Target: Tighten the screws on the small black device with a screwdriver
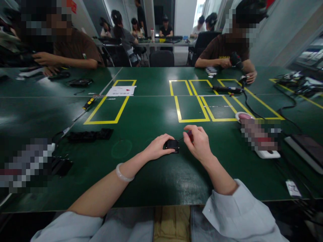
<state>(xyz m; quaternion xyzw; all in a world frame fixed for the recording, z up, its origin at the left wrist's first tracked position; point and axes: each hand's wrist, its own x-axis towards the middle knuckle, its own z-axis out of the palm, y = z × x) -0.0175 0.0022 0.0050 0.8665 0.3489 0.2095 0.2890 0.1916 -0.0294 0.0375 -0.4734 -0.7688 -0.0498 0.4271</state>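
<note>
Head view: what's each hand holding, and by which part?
Left hand steadies a small black box by its left side. Right hand pinches a small reddish piece; which part is hidden.

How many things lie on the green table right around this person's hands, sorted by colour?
Black: 3, the small black box under the left hand, the flat black piece, the black clips.
Red: 1, the small red part in the right hand.
Total: 4.

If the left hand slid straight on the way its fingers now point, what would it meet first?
The left hand already rests on the small black block. Straight past it lies the right hand, close on the block's other side; depth is hard to judge.
</note>
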